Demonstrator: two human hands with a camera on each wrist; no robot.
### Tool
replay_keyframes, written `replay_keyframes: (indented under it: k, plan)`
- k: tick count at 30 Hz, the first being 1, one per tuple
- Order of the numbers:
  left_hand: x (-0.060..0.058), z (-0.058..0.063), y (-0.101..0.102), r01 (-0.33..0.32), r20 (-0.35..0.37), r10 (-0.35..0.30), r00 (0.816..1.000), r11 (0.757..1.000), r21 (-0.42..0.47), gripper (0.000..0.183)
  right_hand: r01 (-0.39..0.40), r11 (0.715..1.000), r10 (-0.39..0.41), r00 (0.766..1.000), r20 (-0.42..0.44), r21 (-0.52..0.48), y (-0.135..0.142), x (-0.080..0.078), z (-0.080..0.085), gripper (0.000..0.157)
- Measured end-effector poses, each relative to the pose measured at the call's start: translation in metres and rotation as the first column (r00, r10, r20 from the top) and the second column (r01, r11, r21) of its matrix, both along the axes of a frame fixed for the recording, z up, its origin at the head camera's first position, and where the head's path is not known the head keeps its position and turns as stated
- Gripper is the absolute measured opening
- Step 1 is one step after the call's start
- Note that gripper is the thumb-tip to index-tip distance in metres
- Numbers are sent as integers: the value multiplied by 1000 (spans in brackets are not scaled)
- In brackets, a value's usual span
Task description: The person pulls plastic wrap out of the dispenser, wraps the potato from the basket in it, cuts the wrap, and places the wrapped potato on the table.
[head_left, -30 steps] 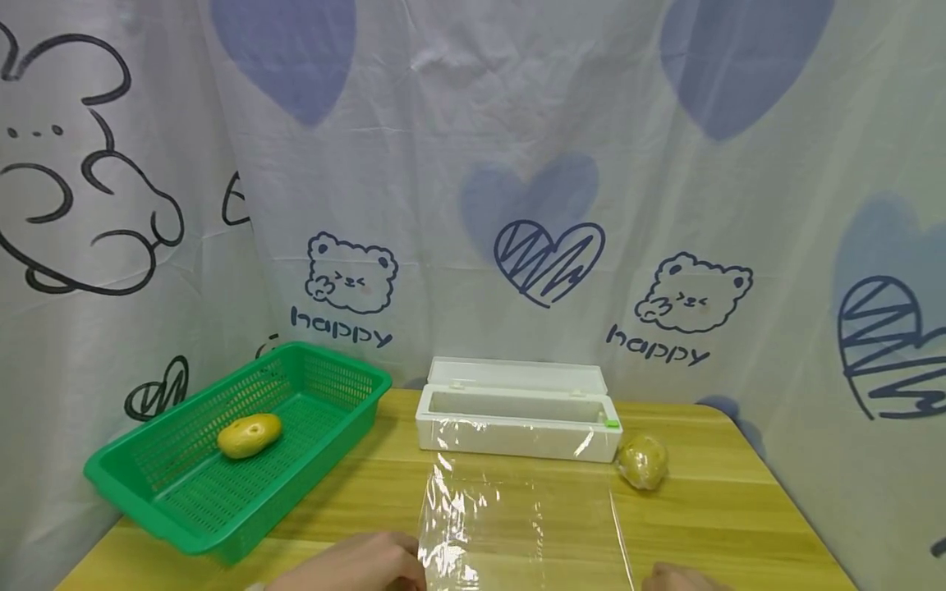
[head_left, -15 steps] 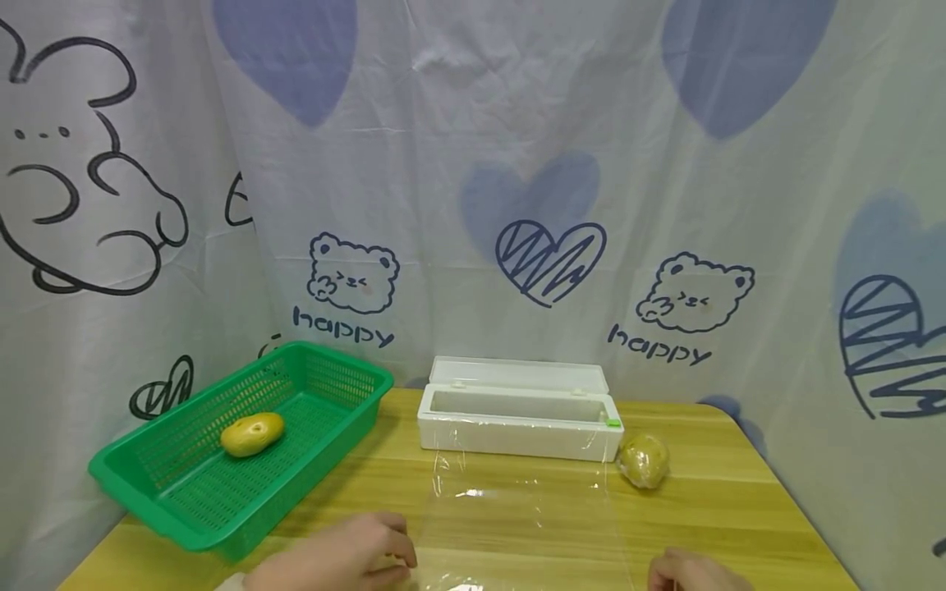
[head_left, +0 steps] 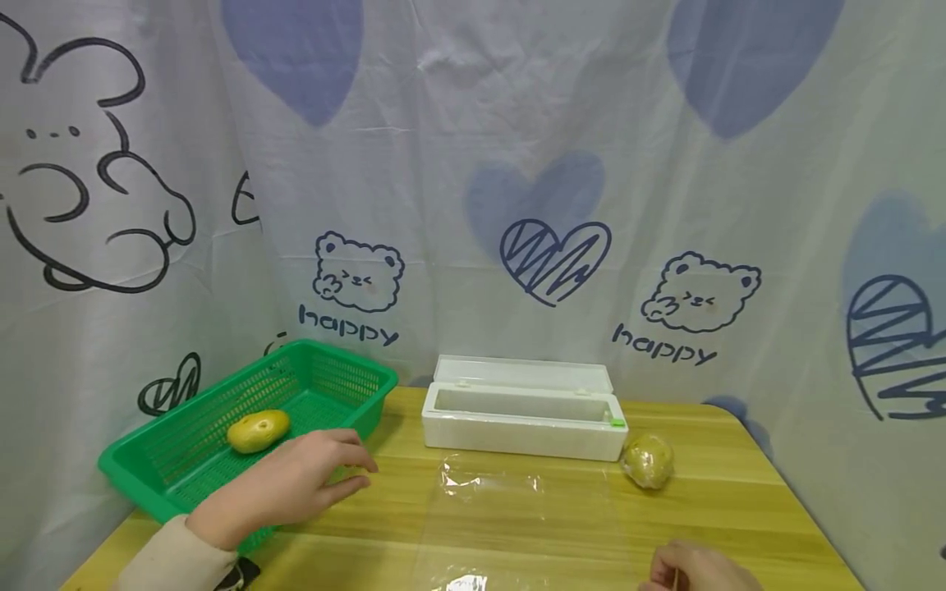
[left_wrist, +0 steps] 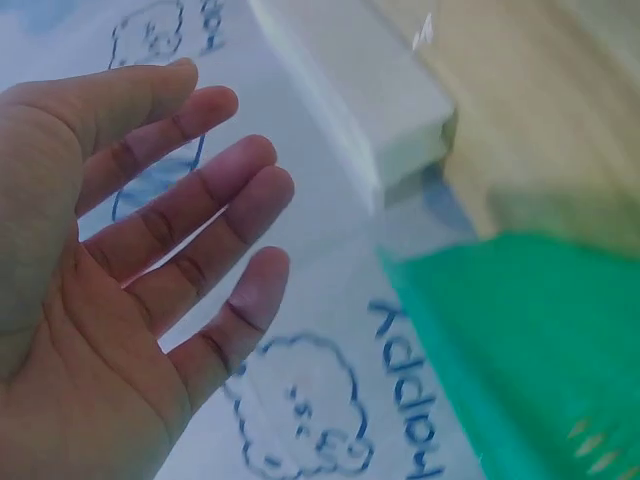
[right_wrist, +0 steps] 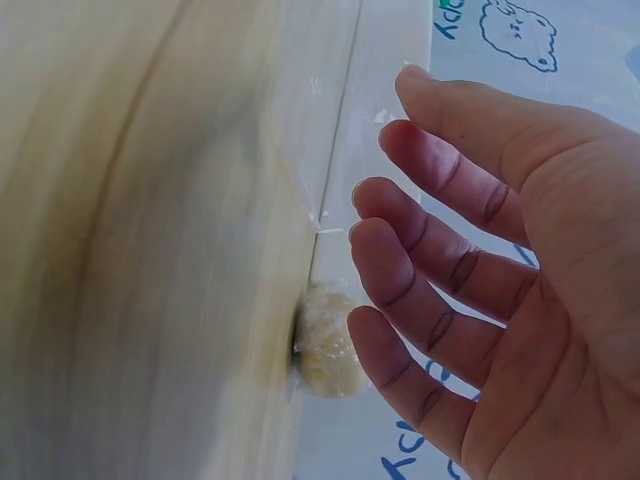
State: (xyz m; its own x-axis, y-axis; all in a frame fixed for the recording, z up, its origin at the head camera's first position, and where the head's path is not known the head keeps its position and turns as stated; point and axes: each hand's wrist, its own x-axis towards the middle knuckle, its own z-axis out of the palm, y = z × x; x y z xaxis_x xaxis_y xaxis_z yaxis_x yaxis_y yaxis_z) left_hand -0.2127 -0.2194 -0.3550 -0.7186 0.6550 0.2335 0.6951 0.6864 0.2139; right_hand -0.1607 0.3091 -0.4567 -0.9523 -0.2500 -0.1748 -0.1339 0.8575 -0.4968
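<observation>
My left hand (head_left: 299, 476) hovers by the right side of the green basket (head_left: 140, 476), fingers spread and relaxed, holding nothing. In the basket lies a yellow potato (head_left: 259, 431). A clear sheet of cling film (head_left: 510, 517) lies on the table, running forward from the white box (head_left: 525, 435). My right hand (head_left: 698, 566) is near the film's lower right corner. In the right wrist view, the fingers (right_wrist: 385, 255) curve loosely around nothing. A potato wrapped in film (head_left: 649, 461) sits beside the box's right end; the right wrist view shows it beyond my fingers.
The white box's lid (head_left: 523, 373) stands open at the back, and a small green piece (head_left: 617, 423) sits at its front right corner. Behind the table (head_left: 739, 484) hangs a printed curtain (head_left: 443, 246).
My left hand has left the film's left edge and moved up and left, over the basket's side. The film has settled flatter. The right hand stays near the film's right side.
</observation>
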Motion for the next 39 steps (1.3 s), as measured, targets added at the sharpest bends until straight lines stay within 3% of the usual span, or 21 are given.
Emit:
replay_keyframes:
  k: [8,14,20,26,32,35,39]
  plan:
    - [-16,31,-28,-125,-46,123,991,992,-30,20,84,996,-83,996,25,-36,-1,-6,2,25]
    - [-31,40,-45,-214,-34,213,977,975,-57,32,67,987,-68,998,-4,-147,7,-8,-1,20]
    - [-58,43,-67,-218,2,218,976,975,-37,37,85,964,-101,994,-51,-253,13,-9,-5,22]
    - [-85,38,-87,-258,104,263,959,965,-54,41,221,920,-225,974,26,-324,13,-13,-7,32]
    - [-103,25,-100,-321,169,330,929,944,-76,44,338,862,-324,941,101,-379,16,-16,-14,40]
    - [-112,13,-107,-344,187,351,917,936,-71,45,349,844,-333,936,113,-407,20,-17,-17,42]
    - [-121,-6,-117,-370,230,369,900,928,-43,47,318,836,-298,948,115,-447,26,-16,-19,43]
